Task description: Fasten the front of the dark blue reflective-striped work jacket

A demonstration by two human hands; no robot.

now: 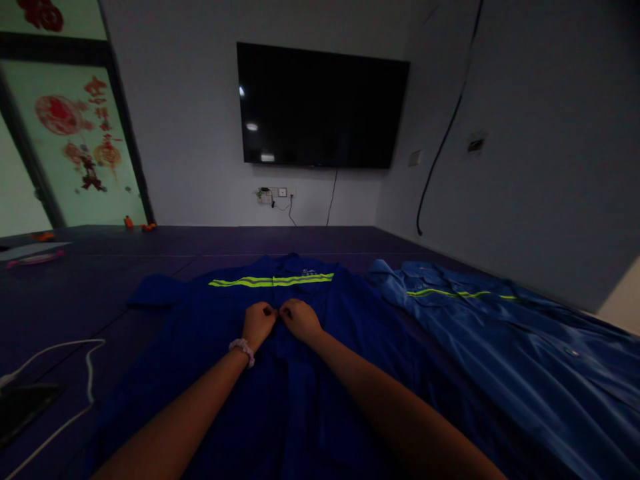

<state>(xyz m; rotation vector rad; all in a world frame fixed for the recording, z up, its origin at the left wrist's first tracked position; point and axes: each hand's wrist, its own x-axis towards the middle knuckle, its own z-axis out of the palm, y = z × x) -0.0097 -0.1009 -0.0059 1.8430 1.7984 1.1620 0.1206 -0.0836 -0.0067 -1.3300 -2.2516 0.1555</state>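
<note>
A dark blue work jacket [210,340] lies spread out in front of me, a yellow-green reflective stripe [260,282] across its chest. My left hand [260,321], a pale scrunchie [243,351] on its wrist, is closed in a pinch on the jacket's front opening just below the stripe. Close against it, my right hand [300,319] pinches the same front edge from the other side. The fingertips meet at the centre line; any fastener between them is too small and dark to make out. Below the hands, the front placket [297,400] hangs loose.
Another, lighter blue garment [465,333] with a thin yellow stripe lies to the right. At left are a white cable [90,367] and a dark flat device [25,407]. A television [323,107] hangs on the far wall; a black cable [445,143] dangles at the right.
</note>
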